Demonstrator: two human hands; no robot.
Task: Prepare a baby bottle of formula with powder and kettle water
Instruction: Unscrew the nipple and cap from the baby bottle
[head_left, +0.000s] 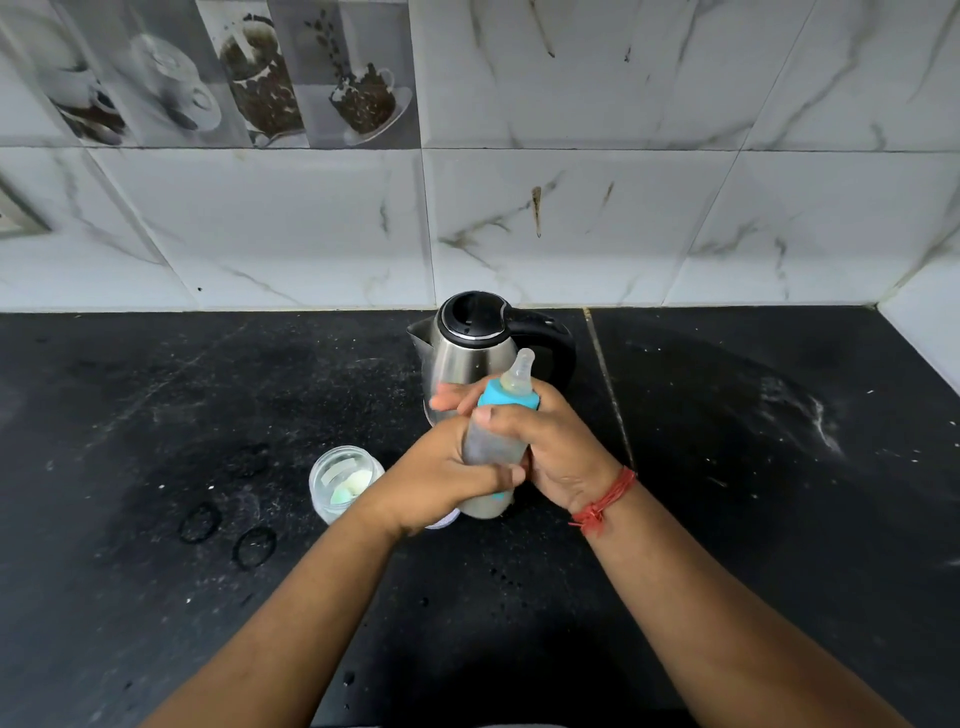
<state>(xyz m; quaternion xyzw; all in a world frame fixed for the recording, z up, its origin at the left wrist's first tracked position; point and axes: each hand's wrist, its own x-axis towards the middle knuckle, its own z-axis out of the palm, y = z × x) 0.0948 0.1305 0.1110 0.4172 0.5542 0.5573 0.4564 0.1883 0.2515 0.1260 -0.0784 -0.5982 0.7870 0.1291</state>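
Both hands are wrapping the bottle (493, 441) above the counter's (156, 415) middle: the left hand (441, 478) is curling round its lower body, the right hand (550, 447) is gripping below the teal collar, likely for mixing. The kettle (470, 343) is standing just behind, toward the back edge, and the open powder jar (340, 483) is sitting beside the left wrist.

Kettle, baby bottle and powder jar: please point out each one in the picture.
kettle (470, 358): head view, on its steel body.
baby bottle (508, 399): head view, on its blue collar ring.
powder jar (332, 480): head view, on its clear wall.
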